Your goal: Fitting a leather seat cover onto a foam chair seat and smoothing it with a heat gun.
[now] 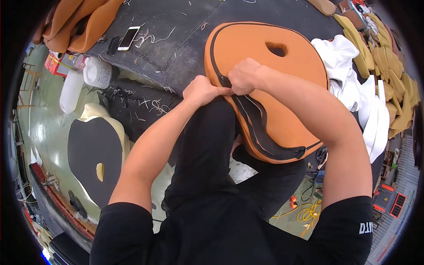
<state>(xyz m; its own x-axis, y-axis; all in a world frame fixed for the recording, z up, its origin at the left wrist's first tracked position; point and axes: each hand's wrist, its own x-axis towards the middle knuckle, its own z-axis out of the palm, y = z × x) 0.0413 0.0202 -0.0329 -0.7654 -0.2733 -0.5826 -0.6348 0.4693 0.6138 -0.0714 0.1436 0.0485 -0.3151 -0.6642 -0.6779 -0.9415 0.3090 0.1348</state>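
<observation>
An orange foam seat cushion (274, 70) with a small oval hole near its top lies across my lap and the edge of a dark workbench (176, 39). A black zipper strip (256, 128) runs around the cushion's side and gapes open along the lower part. My left hand (203, 90) is closed on the black edge at the cushion's left side. My right hand (245, 76) pinches the same zipper edge right beside it, the two hands touching.
A phone (128, 38) lies on the workbench among thread scraps. A white plastic jug (98, 73) and a bottle (70, 92) stand at the left. A black-and-cream cushion (95, 154) lies on the floor. White covers (353, 84) and yellow foam pieces (388, 57) pile at the right. Yellow cable (307, 214) lies on the floor.
</observation>
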